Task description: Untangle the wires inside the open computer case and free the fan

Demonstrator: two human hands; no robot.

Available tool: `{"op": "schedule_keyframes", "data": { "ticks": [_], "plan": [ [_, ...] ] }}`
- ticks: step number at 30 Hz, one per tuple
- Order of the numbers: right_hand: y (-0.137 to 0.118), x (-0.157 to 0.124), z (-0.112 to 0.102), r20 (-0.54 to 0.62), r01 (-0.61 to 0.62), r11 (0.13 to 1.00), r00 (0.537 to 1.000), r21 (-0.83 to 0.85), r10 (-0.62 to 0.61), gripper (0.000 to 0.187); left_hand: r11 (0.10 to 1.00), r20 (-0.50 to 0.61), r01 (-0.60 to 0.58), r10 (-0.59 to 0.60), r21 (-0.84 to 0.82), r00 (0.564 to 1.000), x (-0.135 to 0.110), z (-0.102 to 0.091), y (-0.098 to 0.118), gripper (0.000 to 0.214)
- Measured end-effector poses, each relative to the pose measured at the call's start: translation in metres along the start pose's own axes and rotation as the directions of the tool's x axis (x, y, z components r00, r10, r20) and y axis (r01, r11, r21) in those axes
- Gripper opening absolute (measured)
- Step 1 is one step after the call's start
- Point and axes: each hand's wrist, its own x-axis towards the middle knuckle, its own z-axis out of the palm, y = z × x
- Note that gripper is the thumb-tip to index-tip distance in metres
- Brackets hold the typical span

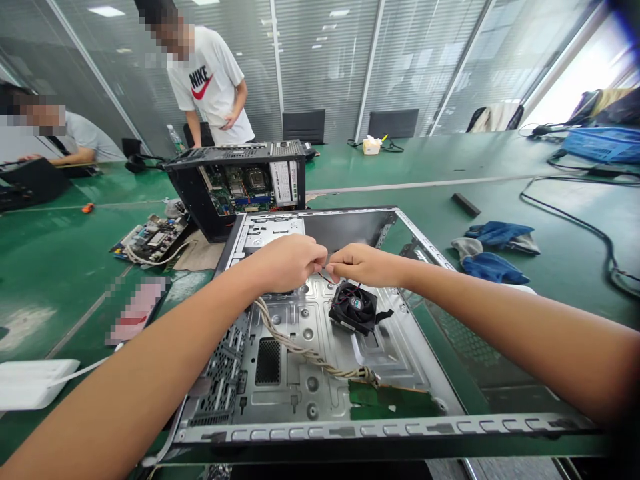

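An open metal computer case (293, 427) lies on its side in front of me. Above its inside, my left hand (293, 262) and my right hand (357, 265) meet, fingers pinched on the thin cable (326, 276) of a black CPU cooler fan (354, 307). The cable's end is hidden by my fingers. The fan sits tilted over the case floor, just below my right hand. A twisted bundle of beige wires (300, 347) runs across the floor from under my left wrist to a green board (390, 400) at the near edge.
Behind stands a second computer case (235, 152) with its motherboard showing. To the left are a loose circuit board (153, 237), a phone (139, 310) and a white box (37, 383). Blue-grey gloves (495, 253) and black cables (575, 213) lie right. Two people are across the table (435, 160).
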Motion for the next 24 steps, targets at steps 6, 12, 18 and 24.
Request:
{"op": "schedule_keyframes", "data": {
  "ticks": [6,12,18,24],
  "plan": [
    [-0.0005,-0.0003,-0.0016,0.05,-0.032,0.995,0.998,0.092,0.027,0.032,1.0,-0.023,0.029,-0.029,-0.009,0.999,-0.0015,-0.0005,0.0018,0.018],
    [0.0007,0.0005,-0.0017,0.077,-0.031,0.997,0.997,0.075,0.025,0.032,1.0,-0.011,0.007,-0.007,0.017,1.0,0.0001,-0.0007,0.0047,0.019],
    [-0.0024,-0.0014,-0.0037,0.084,-0.03,0.997,0.996,0.065,0.024,0.029,0.999,0.006,-0.017,0.017,0.04,1.0,0.0017,-0.0011,0.0059,0.019],
    [-0.0055,-0.0026,-0.0042,0.059,-0.041,0.995,0.998,0.093,0.036,0.032,0.998,-0.011,-0.052,0.052,0.046,0.999,0.0006,-0.0007,0.0053,0.014]
  ]
}}
